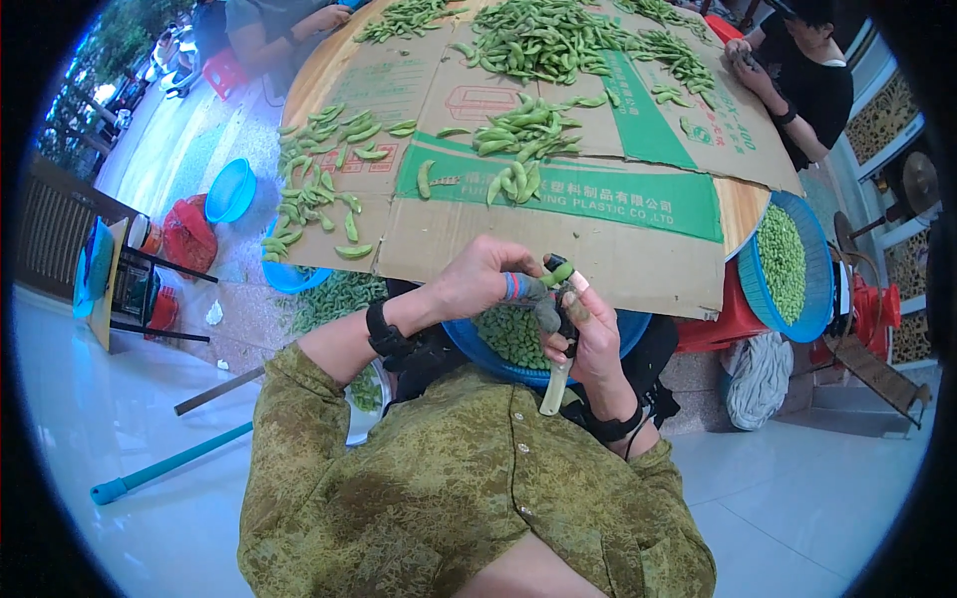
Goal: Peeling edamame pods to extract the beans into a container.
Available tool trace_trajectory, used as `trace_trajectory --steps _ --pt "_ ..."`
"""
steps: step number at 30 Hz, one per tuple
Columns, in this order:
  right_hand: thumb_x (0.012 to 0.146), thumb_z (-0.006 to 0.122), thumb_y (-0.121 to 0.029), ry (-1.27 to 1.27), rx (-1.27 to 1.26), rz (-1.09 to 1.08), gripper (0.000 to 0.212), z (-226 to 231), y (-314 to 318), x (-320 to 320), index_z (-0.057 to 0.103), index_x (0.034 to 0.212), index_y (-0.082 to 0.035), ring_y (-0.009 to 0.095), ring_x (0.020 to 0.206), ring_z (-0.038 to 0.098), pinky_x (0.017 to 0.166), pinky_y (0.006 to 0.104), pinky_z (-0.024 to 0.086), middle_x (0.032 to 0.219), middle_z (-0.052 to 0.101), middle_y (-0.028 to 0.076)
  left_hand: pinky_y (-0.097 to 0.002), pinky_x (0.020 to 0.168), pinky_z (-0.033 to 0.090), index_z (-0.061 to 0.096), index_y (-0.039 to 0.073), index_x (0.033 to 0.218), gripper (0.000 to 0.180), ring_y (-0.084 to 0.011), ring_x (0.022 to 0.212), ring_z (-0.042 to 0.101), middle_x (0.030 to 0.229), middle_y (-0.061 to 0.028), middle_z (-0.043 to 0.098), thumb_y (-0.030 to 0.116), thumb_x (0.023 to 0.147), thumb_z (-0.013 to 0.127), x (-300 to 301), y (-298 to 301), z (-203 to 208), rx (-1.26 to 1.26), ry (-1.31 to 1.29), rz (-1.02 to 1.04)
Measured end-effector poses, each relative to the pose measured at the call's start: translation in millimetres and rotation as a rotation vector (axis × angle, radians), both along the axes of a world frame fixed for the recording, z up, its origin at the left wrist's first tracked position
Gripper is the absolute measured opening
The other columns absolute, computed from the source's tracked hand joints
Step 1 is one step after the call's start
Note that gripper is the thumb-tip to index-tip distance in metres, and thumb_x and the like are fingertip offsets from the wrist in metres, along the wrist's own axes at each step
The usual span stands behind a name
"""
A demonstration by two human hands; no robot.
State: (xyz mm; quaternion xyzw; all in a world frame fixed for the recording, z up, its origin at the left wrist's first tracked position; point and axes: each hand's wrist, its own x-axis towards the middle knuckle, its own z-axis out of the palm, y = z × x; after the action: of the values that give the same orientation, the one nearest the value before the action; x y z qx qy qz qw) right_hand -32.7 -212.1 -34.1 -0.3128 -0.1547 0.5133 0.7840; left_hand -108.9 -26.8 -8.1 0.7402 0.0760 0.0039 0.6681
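Observation:
My left hand (483,274) and my right hand (593,339) meet above a blue basin (465,337) of shelled green beans (510,334). A green bean pod (558,274) sits between their fingertips, pinched from both sides. Grey and blue-red coverings wrap some left fingers; white tape and a black cover show on right fingers. A pale, flat handle (555,391) sticks down from my right hand; the rest of that tool is hidden. Just beyond, heaped bean pods (543,45) and loose pods (523,140) lie on flattened cardboard (459,224) over a wooden table.
A blue basket (819,234) of shelled beans stands at the right by a person (807,100) in black. Another person's arm (299,30) is at far left. Pods (339,299) pile on the floor, near a teal pole (169,463) and a red bag (189,237).

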Motion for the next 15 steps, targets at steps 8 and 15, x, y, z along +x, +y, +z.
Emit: trace_trajectory --steps 8,15 --pt "0.097 0.049 -0.02 -0.05 -0.041 -0.018 0.04 8.0 1.0 -1.5 0.043 0.134 -0.004 0.007 0.049 0.039 0.042 0.0208 0.034 0.078 0.05 0.002 -0.0244 0.073 0.047 0.065 -0.001 0.094 0.012 -0.0075 0.079 0.057 0.084 -0.0018 0.065 0.005 0.083 0.064 -3.8 -0.8 -1.5 0.08 -0.018 -0.004" --pt "0.096 0.051 -0.016 -0.015 -0.041 -0.028 0.032 0.2 1.1 -1.3 0.052 0.124 -0.003 0.005 0.047 0.037 0.039 0.0193 0.031 0.075 0.052 0.001 -0.0229 0.065 0.047 0.064 0.0 0.093 0.011 -0.0069 0.074 0.057 0.083 -0.0025 0.064 0.007 0.083 0.065 -2.4 3.4 -8.1 -0.126 -0.064 -0.047"
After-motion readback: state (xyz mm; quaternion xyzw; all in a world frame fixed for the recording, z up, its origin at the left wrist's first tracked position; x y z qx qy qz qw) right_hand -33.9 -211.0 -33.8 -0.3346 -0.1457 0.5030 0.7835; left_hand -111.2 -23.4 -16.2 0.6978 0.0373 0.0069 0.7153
